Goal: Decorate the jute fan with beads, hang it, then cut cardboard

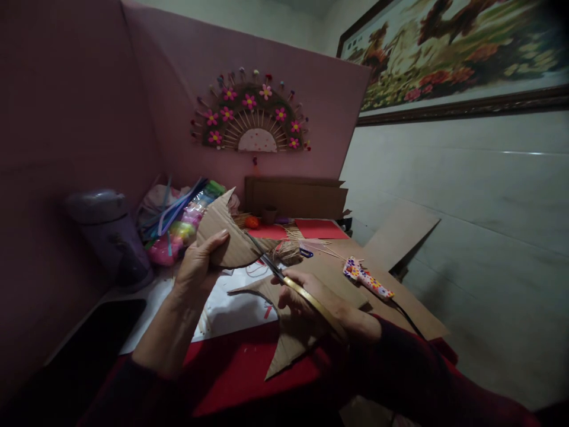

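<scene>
The left hand gripped a curved, matte brown cardboard piece, fingers closed over its top edge and the thumb beneath, holding it tilted above the table. The right hand was wrapped around the gold-coloured handles of a pair of scissors, whose thin dark blades were parted slightly and bit into the cardboard's lower curved edge. A pointed offcut of the same cardboard hung down under the right wrist, over a red felt-like table covering.

Under the hands lay a white sheet with faint red marks. Just beyond the blades sat a ball of pale twine and a loose scatter of straw-like sticks. To the right, a glue gun patterned in bright dots rested on a flat brown board, its dark cord trailing toward the person.

At left stood a rounded grey-purple kettle beside a heap of coloured strips and plastic bags. On the pink partition behind hung a fan-shaped ornament, ribbed with sticks and studded with pink flowers. A framed picture hung on the pale wall at right.
</scene>
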A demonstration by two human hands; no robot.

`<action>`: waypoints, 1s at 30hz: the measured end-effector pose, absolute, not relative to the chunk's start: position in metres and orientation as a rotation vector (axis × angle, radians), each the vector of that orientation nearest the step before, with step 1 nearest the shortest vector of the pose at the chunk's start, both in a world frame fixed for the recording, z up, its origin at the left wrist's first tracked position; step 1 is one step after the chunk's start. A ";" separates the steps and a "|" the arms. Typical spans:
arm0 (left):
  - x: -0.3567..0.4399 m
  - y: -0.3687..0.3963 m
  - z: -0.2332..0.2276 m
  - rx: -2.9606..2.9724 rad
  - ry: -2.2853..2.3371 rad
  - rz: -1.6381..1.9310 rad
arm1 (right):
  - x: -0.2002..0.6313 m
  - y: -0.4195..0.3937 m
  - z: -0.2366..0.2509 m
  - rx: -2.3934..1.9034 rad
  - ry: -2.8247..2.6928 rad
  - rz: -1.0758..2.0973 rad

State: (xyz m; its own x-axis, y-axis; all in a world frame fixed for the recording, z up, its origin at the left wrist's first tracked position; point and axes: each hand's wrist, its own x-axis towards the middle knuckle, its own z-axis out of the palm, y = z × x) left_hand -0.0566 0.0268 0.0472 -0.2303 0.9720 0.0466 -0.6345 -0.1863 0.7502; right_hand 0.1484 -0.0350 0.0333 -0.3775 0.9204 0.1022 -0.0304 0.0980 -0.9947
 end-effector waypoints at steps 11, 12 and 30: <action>-0.058 0.029 0.047 0.627 0.749 1.701 | 0.143 -0.033 0.030 -0.920 -1.525 1.467; -0.058 0.029 0.047 0.614 0.752 1.702 | 0.145 -0.034 0.031 -0.920 -1.536 1.460; -0.058 0.028 0.046 0.640 0.730 1.701 | 0.150 -0.033 0.032 -0.908 -1.725 1.251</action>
